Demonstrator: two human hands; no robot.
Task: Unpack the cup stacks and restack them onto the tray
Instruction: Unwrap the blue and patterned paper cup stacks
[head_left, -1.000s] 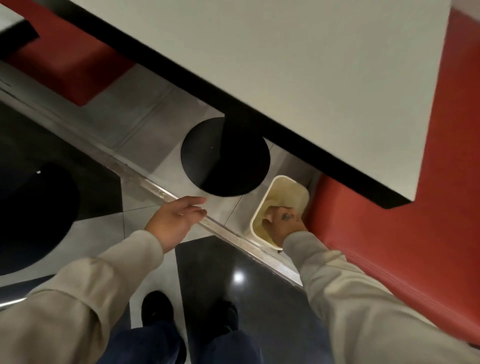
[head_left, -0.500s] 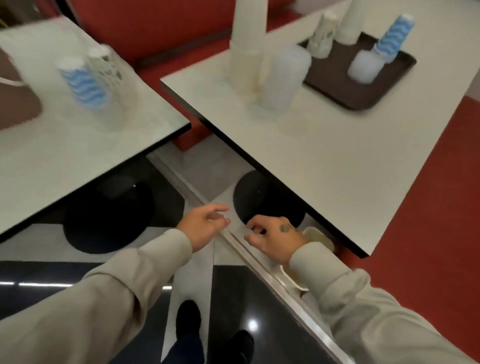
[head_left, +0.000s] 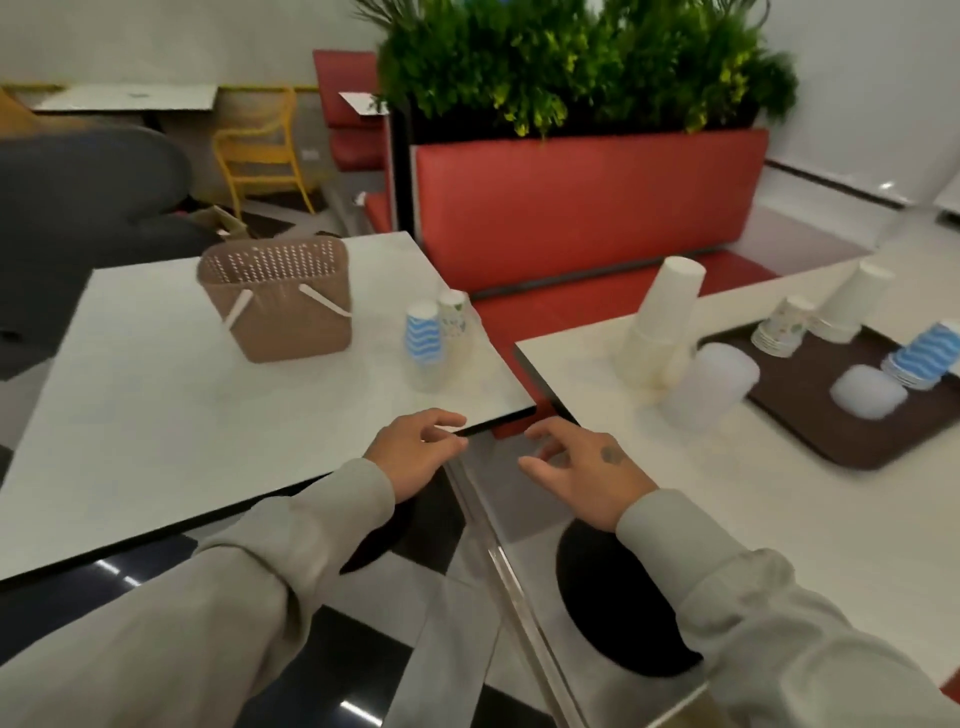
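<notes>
Blue-wave stack (head_left: 423, 338) and floral stack (head_left: 453, 312) sat on the left surface (head_left: 156, 389), white stack (head_left: 660, 322) and clear stack (head_left: 709, 387) beside the tray (head_left: 821, 426); right hand (head_left: 582, 467) had come up from the floor bin to join left hand (head_left: 415, 452), both empty, fingers loose, so probably wrapper binned, next stack due.

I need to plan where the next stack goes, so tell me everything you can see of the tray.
The tray is dark brown, looks like plastic, and has rounded corners and a low raised rim. It lies flat on the right table, its far right end cut off by the frame. On it, upside down, stand a floral stack, a white stack, a blue-wave stack and a frosted cup.
</notes>
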